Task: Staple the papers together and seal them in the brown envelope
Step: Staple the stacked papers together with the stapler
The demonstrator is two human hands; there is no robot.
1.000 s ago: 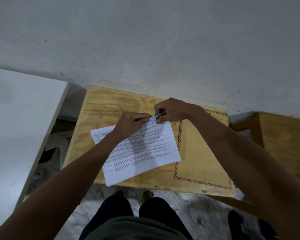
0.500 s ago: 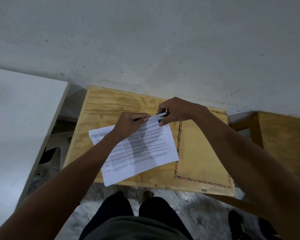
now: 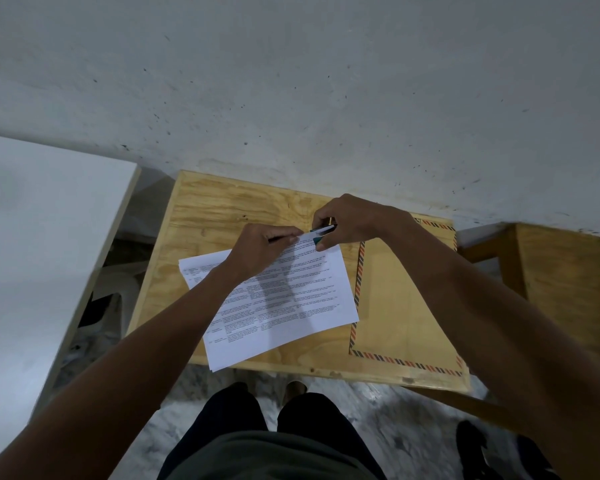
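Observation:
A stack of printed white papers lies askew on a small plywood table, its near corner hanging over the front edge. My left hand pinches the papers' far edge. My right hand grips a small teal and silver stapler whose jaws sit over the papers' far right corner. A brown envelope with a red and blue striped border lies flat to the right of the papers, partly under them and under my right forearm.
A grey wall runs just behind the table. A white tabletop stands at the left, and a second wooden piece of furniture at the right. My legs and feet are below the table's front edge on a marbled floor.
The papers have shifted slightly left and nearer. My right hand has brought the stapler further onto the far right corner. My left hand keeps its pinch.

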